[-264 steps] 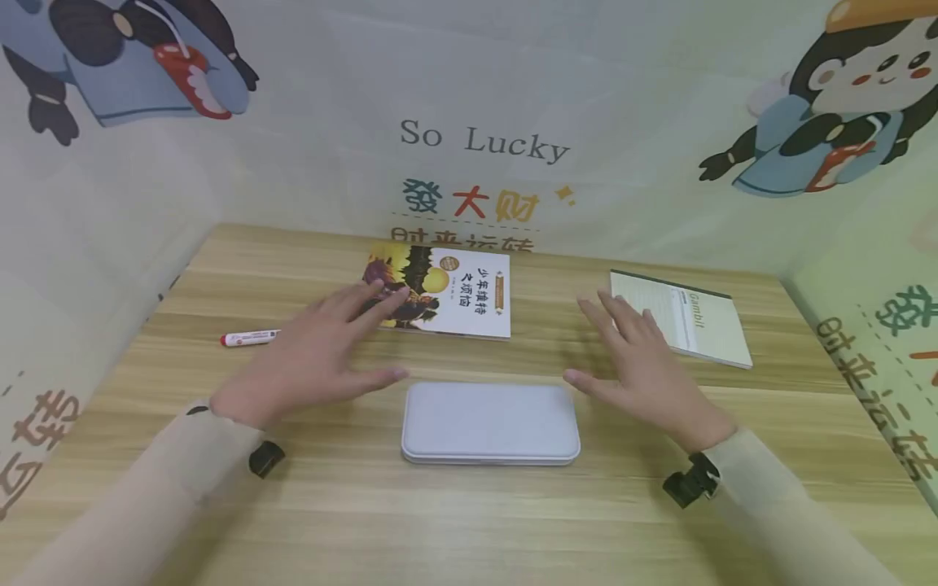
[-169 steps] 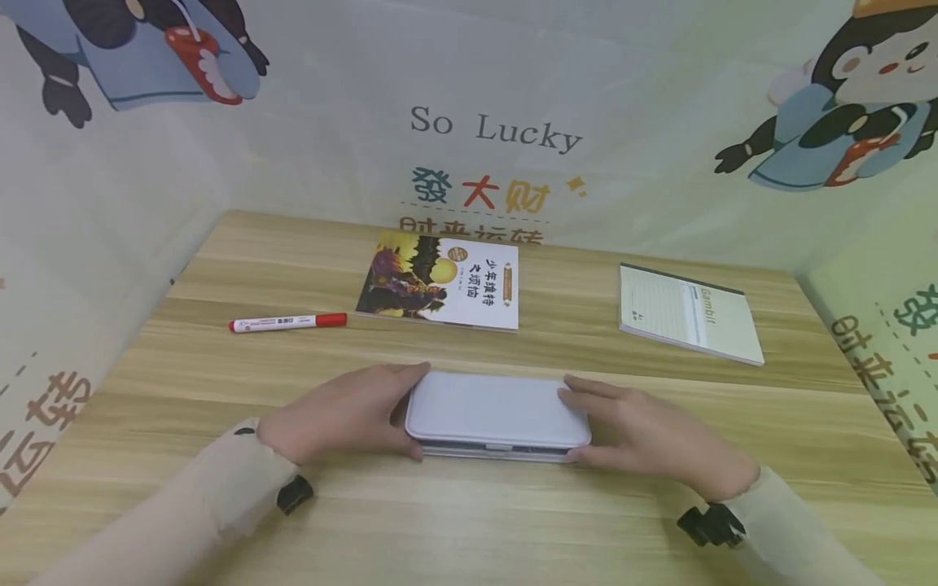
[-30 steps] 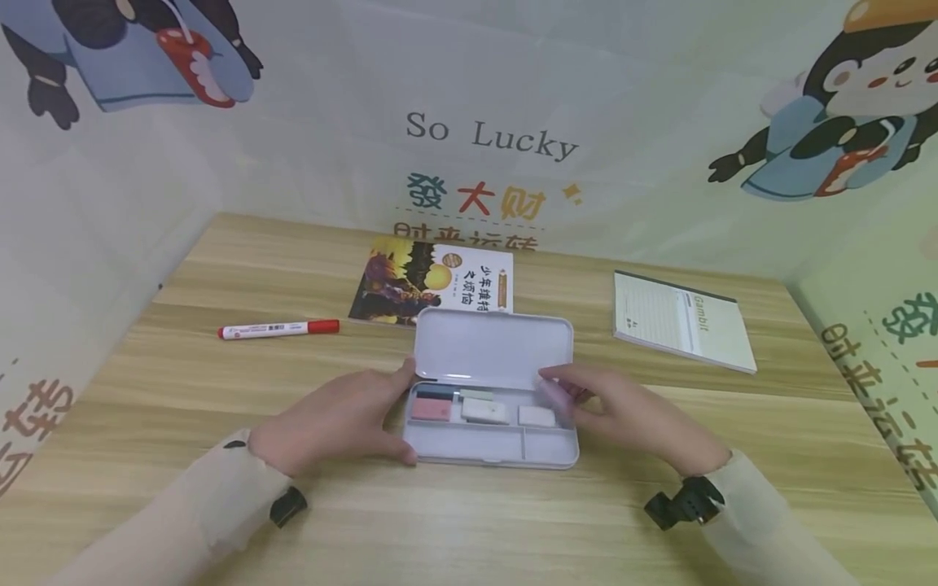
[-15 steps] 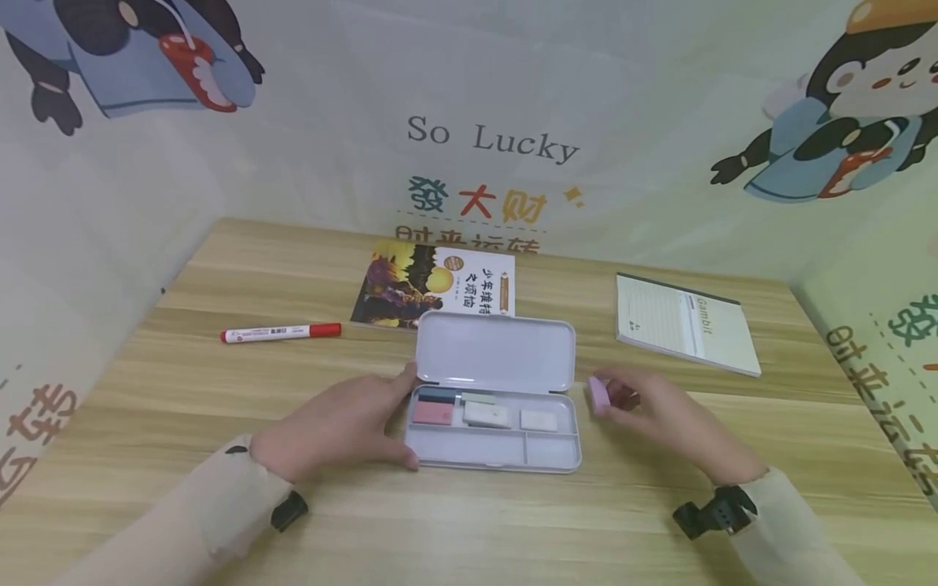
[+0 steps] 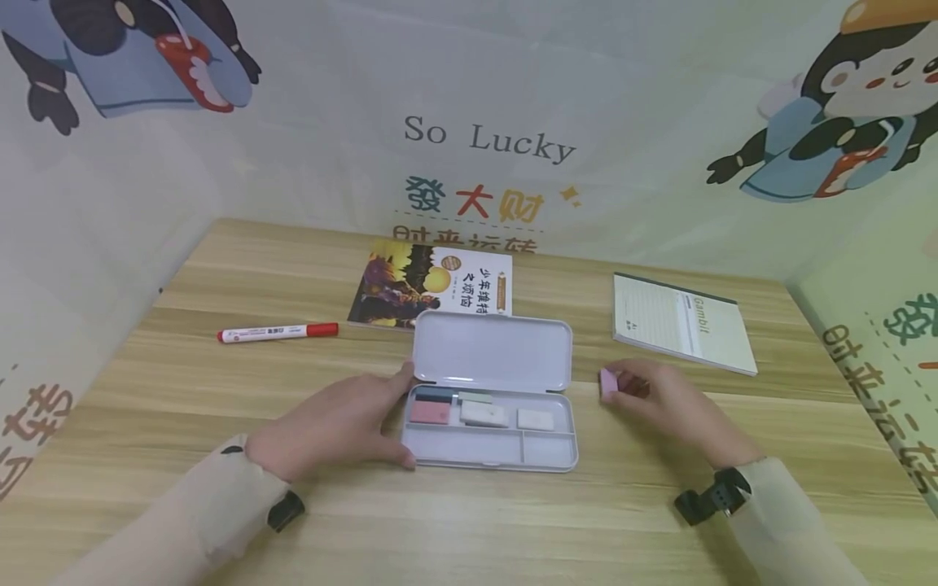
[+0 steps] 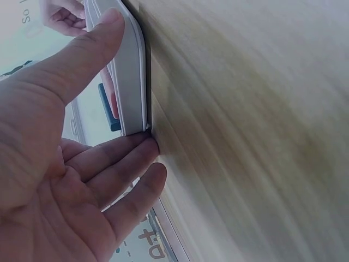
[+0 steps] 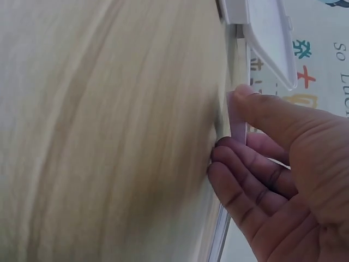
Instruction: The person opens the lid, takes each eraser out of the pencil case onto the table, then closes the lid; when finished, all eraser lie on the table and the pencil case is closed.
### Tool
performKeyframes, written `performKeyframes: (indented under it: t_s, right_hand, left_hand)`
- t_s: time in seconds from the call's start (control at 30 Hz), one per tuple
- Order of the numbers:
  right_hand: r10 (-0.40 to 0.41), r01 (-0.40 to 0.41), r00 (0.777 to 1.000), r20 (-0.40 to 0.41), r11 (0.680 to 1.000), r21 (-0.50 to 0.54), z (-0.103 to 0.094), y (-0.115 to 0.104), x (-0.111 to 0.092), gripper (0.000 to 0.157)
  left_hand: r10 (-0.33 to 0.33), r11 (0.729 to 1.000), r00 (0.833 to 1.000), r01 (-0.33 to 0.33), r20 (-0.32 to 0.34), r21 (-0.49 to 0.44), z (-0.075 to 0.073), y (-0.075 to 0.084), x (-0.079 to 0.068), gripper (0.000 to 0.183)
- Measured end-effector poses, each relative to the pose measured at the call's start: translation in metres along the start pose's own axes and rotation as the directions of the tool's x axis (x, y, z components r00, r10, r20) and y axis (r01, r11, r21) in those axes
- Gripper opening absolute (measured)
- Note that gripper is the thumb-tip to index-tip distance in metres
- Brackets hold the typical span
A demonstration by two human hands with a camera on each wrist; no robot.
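A white pencil case (image 5: 462,445) lies in the head view with its lid (image 5: 493,350) raised. Its back compartment holds several block erasers: a pink eraser (image 5: 430,412), a dark blue one behind it, a pale green one and white ones. My left hand (image 5: 330,427) grips the case's left end, thumb at the front corner and fingers at the back, as the left wrist view also shows. Right of the case, my right hand (image 5: 663,399) pinches a light purple eraser (image 5: 608,384) between thumb and fingers, low over the table; the right wrist view shows this eraser (image 7: 236,117) close up.
Behind the lid lies an illustrated book (image 5: 432,281), partly covered by it. A notepad (image 5: 681,321) is at the back right. To the left is a red-capped marker (image 5: 278,332). Printed cloth (image 5: 484,89) walls in the wooden table (image 5: 469,521).
Since one second ago, my right hand has carried the purple eraser out of the case's right end to the table on the right. My left hand keeps its place on the case.
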State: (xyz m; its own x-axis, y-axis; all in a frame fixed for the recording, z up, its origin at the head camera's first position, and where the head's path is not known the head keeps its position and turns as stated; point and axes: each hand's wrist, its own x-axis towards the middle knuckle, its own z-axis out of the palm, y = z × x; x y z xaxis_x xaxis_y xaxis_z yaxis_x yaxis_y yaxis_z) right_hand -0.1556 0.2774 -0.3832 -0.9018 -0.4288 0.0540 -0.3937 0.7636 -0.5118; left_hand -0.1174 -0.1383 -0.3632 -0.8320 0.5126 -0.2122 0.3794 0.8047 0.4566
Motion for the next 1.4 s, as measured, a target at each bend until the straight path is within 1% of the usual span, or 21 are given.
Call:
performKeyframes:
  t_s: [0.13, 0.33, 0.6, 0.77, 0.87, 0.93, 0.97, 1.03, 1.1, 1.17, 1.23, 1.27, 1.4]
  right_hand:
    - [-0.005, 0.005, 1.0, -0.008, 1.0, 0.002, 0.001, 0.003, 0.002, 0.035]
    - [-0.004, 0.003, 1.0, -0.014, 1.0, -0.01, 0.003, 0.007, 0.003, 0.035]
    - [0.018, -0.018, 0.999, 0.034, 1.0, 0.003, 0.0, 0.003, 0.006, 0.041]
    - [0.019, -0.02, 0.999, 0.045, 1.0, 0.024, -0.004, 0.001, 0.005, 0.043]
    - [0.02, -0.021, 1.0, 0.017, 1.0, 0.01, -0.007, 0.0, 0.003, 0.039]
    - [0.017, -0.017, 1.0, -0.016, 1.0, -0.004, -0.007, -0.003, 0.003, 0.037]
    - [0.008, -0.008, 0.999, -0.035, 1.0, -0.008, -0.007, -0.005, 0.002, 0.036]
    - [-0.039, 0.039, 0.996, -0.077, 0.999, -0.003, -0.006, -0.011, 0.003, 0.035]
    - [-0.109, 0.109, 0.988, -0.107, 0.994, -0.006, -0.004, -0.017, 0.004, 0.032]
    - [-0.187, 0.187, 0.976, -0.111, 0.982, -0.006, -0.001, -0.024, 0.005, 0.03]
    - [-0.239, 0.241, 0.968, -0.078, 0.97, 0.012, 0.002, -0.032, 0.006, 0.027]
    - [-0.254, 0.256, 0.966, -0.049, 0.966, 0.026, 0.004, -0.037, 0.007, 0.026]
    - [-0.277, 0.271, 0.956, 0.096, 0.959, 0.079, 0.012, -0.052, 0.01, 0.024]
  left_hand:
    - [-0.001, 1.0, 1.0, 0.001, -0.001, 0.002, 0.0, 0.0, 0.0, 0.122]
    - [-0.004, 1.0, 1.0, 0.004, 0.001, -0.019, 0.001, -0.001, -0.001, 0.12]
    - [0.004, 0.999, 1.0, -0.004, 0.002, -0.034, 0.001, -0.002, -0.002, 0.119]
    - [0.008, 1.0, 1.0, -0.008, -0.001, -0.025, 0.002, -0.002, -0.002, 0.119]
    - [0.001, 1.0, 1.0, -0.001, 0.003, -0.02, 0.001, -0.002, -0.001, 0.12]
    - [0.004, 1.0, 1.0, -0.004, -0.001, -0.014, 0.001, -0.002, -0.001, 0.12]
    - [0.003, 1.0, 1.0, -0.003, 0.001, -0.016, 0.001, -0.002, -0.001, 0.12]
    - [0.002, 1.0, 1.0, -0.002, -0.001, -0.014, 0.001, -0.002, -0.001, 0.12]
    - [0.006, 1.0, 1.0, -0.006, -0.005, -0.013, 0.001, -0.002, -0.001, 0.12]
    - [0.004, 1.0, 1.0, -0.004, -0.001, -0.018, 0.001, -0.003, 0.0, 0.121]
    - [0.001, 1.0, 1.0, -0.001, 0.003, -0.022, 0.001, -0.003, 0.001, 0.121]
    - [0.001, 1.0, 1.0, -0.001, 0.004, -0.022, 0.001, -0.003, 0.001, 0.121]
    - [-0.002, 1.0, 1.0, 0.002, 0.01, -0.027, 0.001, -0.003, 0.001, 0.121]
